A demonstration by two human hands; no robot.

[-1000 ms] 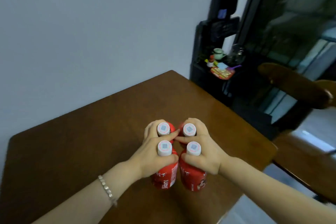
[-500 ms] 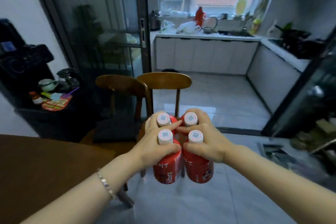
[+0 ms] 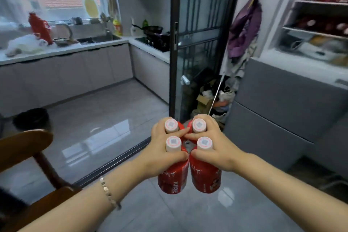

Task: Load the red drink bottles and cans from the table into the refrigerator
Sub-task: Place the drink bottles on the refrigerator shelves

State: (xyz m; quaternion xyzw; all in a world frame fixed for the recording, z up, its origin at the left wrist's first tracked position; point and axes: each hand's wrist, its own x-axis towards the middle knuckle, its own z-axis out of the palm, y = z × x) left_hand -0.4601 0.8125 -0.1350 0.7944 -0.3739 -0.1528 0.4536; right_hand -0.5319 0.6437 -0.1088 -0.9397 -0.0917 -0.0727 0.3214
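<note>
- Above the floor (image 3: 113,118), just short of the refrigerator (image 3: 282,103), four red bottles (image 3: 174,179) hang clustered and touching.
- Curled round two necks is the left hand (image 3: 160,154); the right hand (image 3: 216,150) clamps the other two.
- Keep the necks wedged tight and the bottles upright. The shelf (image 3: 316,33) is blurred and perhaps crowded, so load one pair first.

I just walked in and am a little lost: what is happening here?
A person holds four red bottles, two in the left hand and two in the right hand, fingers curled just under the white caps. The bottles hang above the floor, near the grey refrigerator at the right, whose shelves are in view. None is inside yet.
</note>
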